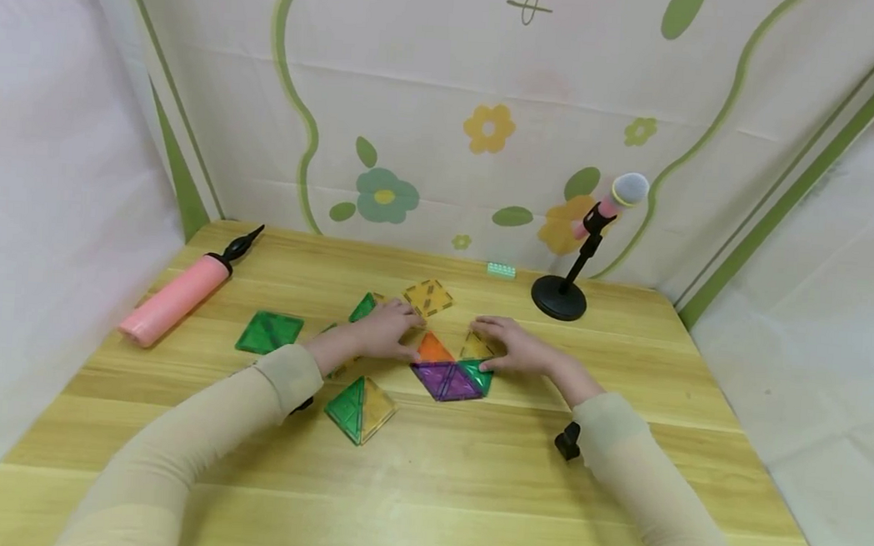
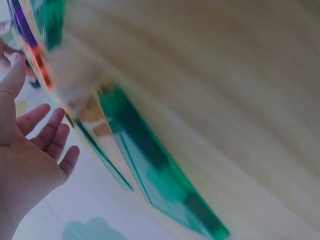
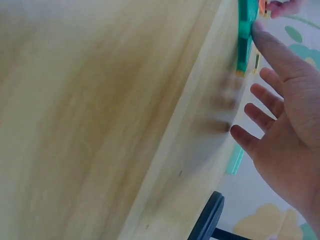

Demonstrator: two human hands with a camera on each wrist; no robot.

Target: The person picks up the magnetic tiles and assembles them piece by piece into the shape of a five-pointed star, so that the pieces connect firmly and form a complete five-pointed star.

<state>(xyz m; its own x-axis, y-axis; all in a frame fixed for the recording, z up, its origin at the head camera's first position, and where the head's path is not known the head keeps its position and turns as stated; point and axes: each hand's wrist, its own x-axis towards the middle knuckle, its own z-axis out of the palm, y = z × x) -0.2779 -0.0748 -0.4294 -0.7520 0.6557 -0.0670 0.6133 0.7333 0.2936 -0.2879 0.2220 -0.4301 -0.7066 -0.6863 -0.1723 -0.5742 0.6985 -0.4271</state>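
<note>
In the head view, a cluster of translucent magnetic tiles lies between the two hands: an orange triangle (image 1: 432, 349), purple triangles (image 1: 447, 381), a green triangle (image 1: 480, 377) and a yellow triangle (image 1: 474, 347). The left hand (image 1: 387, 330) is at the cluster's left, thumb beside the orange triangle, its fingers loosely spread in the left wrist view. On the other side, the right hand (image 1: 517, 346) reaches over the yellow triangle. Its thumb (image 3: 274, 50) rests at the green triangle's edge, the other fingers apart and holding nothing. Partly under the left hand are more tiles, including a green one (image 1: 363, 307).
A yellow square tile (image 1: 428, 297) lies behind the cluster, a green-and-yellow pair (image 1: 359, 410) in front, a green square tile (image 1: 270, 332) at left. Farther out are a pink hand pump (image 1: 180, 301), a microphone stand (image 1: 559, 297) and a mint-coloured block (image 1: 501, 270). Fabric walls surround the table.
</note>
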